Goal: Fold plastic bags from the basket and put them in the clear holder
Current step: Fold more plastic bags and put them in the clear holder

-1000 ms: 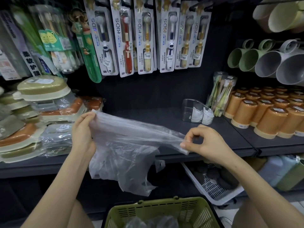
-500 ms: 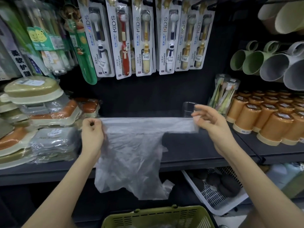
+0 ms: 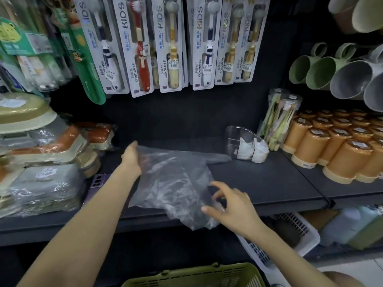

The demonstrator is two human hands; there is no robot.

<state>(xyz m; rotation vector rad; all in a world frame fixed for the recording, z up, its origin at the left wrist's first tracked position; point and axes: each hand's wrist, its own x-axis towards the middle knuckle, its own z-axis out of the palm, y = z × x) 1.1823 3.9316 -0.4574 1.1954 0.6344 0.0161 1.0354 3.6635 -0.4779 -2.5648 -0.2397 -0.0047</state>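
Plastic bag [image 3: 176,179] lies mostly flat on the dark shelf [image 3: 269,183], mid-frame, with its lower corner hanging over the front edge at 6 o'clock. Left hand [image 3: 131,158] is on the bag's 10 o'clock corner with fingers pointing to 12. Can't tell if it pinches or just presses, contact is hidden. Right hand [image 3: 234,206] is at the bag's 4 o'clock edge, released, fingers spread and loosely bent, thumb over the plastic, grasping nothing. Clear holder [image 3: 234,137] sits at the bag's 2 o'clock near the shelf back, apart from the bag, with white folded bags [image 3: 252,151] inside. Green basket [image 3: 196,274] is at 6 o'clock, bottom of frame. Orange cups [image 3: 342,154] are at 3 o'clock.
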